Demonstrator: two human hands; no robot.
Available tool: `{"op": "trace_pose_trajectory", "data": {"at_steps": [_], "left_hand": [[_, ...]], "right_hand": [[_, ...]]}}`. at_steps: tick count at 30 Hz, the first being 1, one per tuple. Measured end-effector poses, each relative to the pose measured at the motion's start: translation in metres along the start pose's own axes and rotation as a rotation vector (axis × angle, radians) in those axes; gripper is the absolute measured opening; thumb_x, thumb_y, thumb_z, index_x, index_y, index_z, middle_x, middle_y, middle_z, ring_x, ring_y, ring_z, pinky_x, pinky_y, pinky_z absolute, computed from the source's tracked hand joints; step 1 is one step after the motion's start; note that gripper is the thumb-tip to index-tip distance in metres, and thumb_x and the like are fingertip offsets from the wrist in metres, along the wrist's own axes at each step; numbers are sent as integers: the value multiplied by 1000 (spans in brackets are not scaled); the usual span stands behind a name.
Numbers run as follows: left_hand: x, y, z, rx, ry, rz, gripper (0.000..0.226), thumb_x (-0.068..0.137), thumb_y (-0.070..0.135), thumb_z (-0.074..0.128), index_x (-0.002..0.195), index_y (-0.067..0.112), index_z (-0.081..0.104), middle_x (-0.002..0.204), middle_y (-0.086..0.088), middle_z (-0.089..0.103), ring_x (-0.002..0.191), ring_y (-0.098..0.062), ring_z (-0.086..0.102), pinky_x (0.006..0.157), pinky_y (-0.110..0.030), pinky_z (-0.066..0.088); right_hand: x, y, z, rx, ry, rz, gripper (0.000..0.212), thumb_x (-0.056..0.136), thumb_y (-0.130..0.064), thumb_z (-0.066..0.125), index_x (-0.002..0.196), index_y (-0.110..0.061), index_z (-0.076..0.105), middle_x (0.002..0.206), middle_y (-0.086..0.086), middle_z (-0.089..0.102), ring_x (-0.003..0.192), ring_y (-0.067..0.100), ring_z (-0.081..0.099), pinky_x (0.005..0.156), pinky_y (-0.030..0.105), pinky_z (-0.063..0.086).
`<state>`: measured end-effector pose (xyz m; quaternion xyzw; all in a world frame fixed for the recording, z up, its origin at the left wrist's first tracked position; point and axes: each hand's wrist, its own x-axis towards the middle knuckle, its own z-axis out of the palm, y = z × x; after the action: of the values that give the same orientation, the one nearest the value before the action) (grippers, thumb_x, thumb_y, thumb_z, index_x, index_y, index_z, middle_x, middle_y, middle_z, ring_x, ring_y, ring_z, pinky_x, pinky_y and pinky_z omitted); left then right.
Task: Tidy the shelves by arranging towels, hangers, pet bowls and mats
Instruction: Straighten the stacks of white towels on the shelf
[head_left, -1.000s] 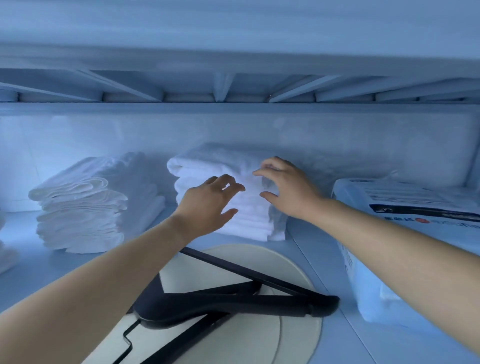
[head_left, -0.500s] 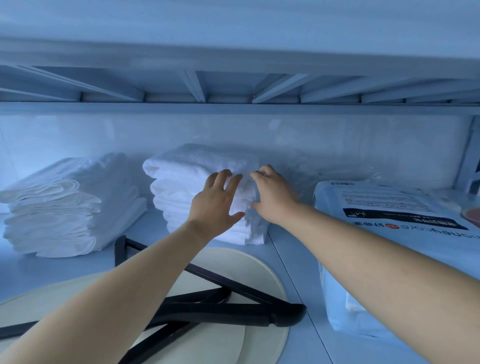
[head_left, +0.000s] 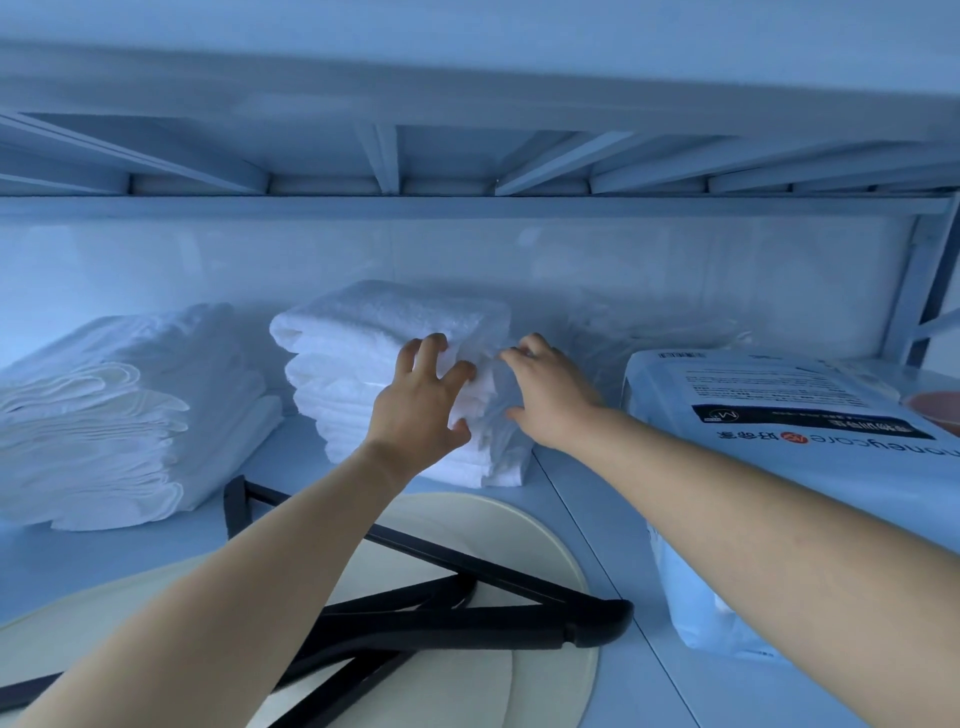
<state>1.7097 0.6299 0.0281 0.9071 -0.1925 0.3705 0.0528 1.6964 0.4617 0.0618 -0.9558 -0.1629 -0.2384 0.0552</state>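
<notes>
The shelf (head_left: 576, 499) is a smooth, pale, flat board, and the ribbed underside of the upper shelf (head_left: 467, 156) runs across the top of the view. At the right lies a large soft package (head_left: 753, 395) in glossy plastic wrap with rounded corners and a printed label on top. At the left sits the left towel stack (head_left: 119, 415), a pile of thin white folded cloths with wavy stitched edges, slumped toward the front.

The middle towel stack (head_left: 374, 338) stands near the back of the shelf, between the left stack and the package. It is thick, fluffy white terry, folded into rounded layers. In front of it lie two overlapping round mats (head_left: 519, 540), cream, flat and matte. Black hangers (head_left: 467, 618) with smooth, thick bars lie crossed on top of them.

Both hands are at the front right corner of the middle stack. The left hand (head_left: 415, 415) has its fingers (head_left: 423, 348) spread and curled over the folded edges, with the thumb pressing in lower down, so it grips a bunch of the layers. The right hand (head_left: 550, 400) is loosely open: its fingers lie nearly straight against the right side of the stack, and the thumb is held apart below them, touching the towels.

A small reddish bowl (head_left: 935, 410) is partly visible at the right edge, on the package.
</notes>
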Motion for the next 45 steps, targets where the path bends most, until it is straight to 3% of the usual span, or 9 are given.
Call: {"op": "trace_pose_trajectory", "data": {"at_steps": [5, 10, 14, 16, 20, 23, 29, 33, 45], "left_hand": [[-10, -30, -6, -37, 10, 41, 48, 65, 24, 72, 110, 22, 54, 132, -7, 34, 124, -26, 27, 44, -24, 40], [-21, -76, -21, -85, 0, 94, 49, 66, 18, 71, 109, 28, 49, 131, 0, 32, 118, -19, 36, 48, -23, 39], [-26, -108, -32, -32, -44, 62, 50, 68, 14, 69, 112, 29, 51, 134, 1, 33, 104, -21, 49, 46, -22, 37], [-29, -120, -36, 11, -59, 16, 50, 72, 13, 68, 116, 27, 51, 140, 0, 31, 108, -24, 50, 48, -25, 39], [-36, -120, -41, 51, -25, -18, 55, 72, 12, 69, 120, 26, 47, 148, 0, 22, 128, -24, 36, 50, -25, 40], [-40, -105, -37, 29, -52, 66, 72, 70, 14, 68, 133, 29, 38, 150, -3, 18, 139, -29, 18, 59, -30, 52], [-47, -91, -23, 75, -172, 0, 94, 68, 46, 74, 143, 32, 19, 153, 0, -1, 142, -30, -14, 75, -34, 56], [-46, -91, -12, 93, -177, 1, 101, 64, 51, 75, 142, 32, 14, 151, 2, -7, 141, -31, -19, 71, -32, 59], [-30, -134, -8, 129, -232, -50, 89, 66, 38, 80, 135, 33, 25, 151, 5, 2, 144, -26, -10, 65, -34, 58]], "right_hand": [[2, -6, 4, 12, -6, -1, 50, 82, -19, 68, 125, -9, 45, 127, 8, 37, 111, 27, 48, 90, 36, 44], [8, -20, 13, 55, 11, -6, 51, 83, -19, 68, 127, -9, 45, 132, 7, 34, 117, 27, 44, 95, 38, 43], [14, -37, 22, 77, 25, -39, 62, 84, -19, 66, 138, -16, 36, 145, 6, 23, 127, 26, 36, 100, 35, 38], [17, -46, 25, 84, 36, -63, 65, 84, -19, 65, 141, -19, 33, 150, 6, 16, 131, 27, 30, 103, 37, 37], [23, -59, 33, 82, 60, -148, 72, 82, -20, 68, 144, -23, 30, 155, 3, 6, 138, 25, 18, 104, 40, 37], [26, -64, 42, 47, 50, -206, 81, 78, -23, 73, 145, -25, 27, 156, 0, 3, 139, 25, 16, 102, 40, 39], [27, -58, 61, 50, 50, -217, 99, 70, -29, 79, 147, -26, 16, 156, -3, -7, 141, 24, 12, 98, 39, 43], [27, -52, 73, 20, 76, -233, 104, 70, -31, 79, 147, -28, 11, 155, -4, -13, 141, 23, 9, 97, 38, 43], [42, -63, 91, -22, 27, -276, 105, 73, -24, 76, 148, -31, 3, 155, -5, -8, 143, 19, 0, 99, 39, 37]]}}
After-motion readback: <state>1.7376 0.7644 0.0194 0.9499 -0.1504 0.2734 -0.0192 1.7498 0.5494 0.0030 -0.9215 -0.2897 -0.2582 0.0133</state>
